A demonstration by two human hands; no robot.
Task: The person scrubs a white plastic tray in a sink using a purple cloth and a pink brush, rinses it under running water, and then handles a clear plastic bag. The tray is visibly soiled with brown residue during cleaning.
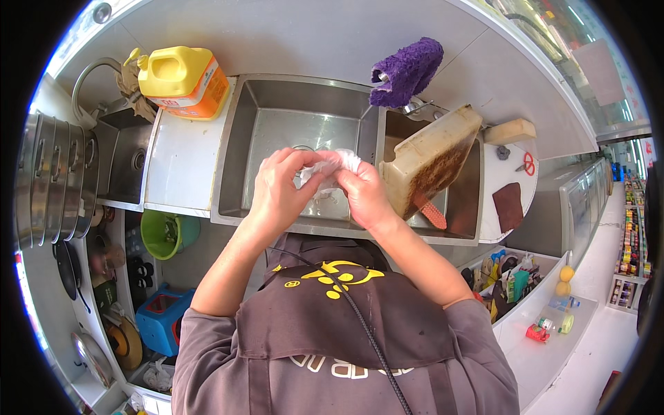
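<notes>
Over the large stainless-steel sink basin [236, 150], my left hand [282, 181] pinches a crumpled white sheet [324, 168] between thumb and fingers. My right hand [365, 194] grips the right end of the same sheet, so it bunches between both hands. It is thin, either plastic film or tissue; I cannot tell which. The basin floor below looks wet, and the hands partly cover its drain. To the right, a stained off-white plastic container [441, 150] leans tilted in the second basin, beside a pinkish-orange textured strip [433, 215].
A yellow-and-orange pump jug [184, 83] stands left of the sink. A purple cloth [410, 70] hangs over the faucet. The right ledge holds a sponge block [511, 132], a scouring ball [502, 152], red-handled scissors [528, 164] and a brown cloth [507, 207]. A green bucket [161, 236] sits below left.
</notes>
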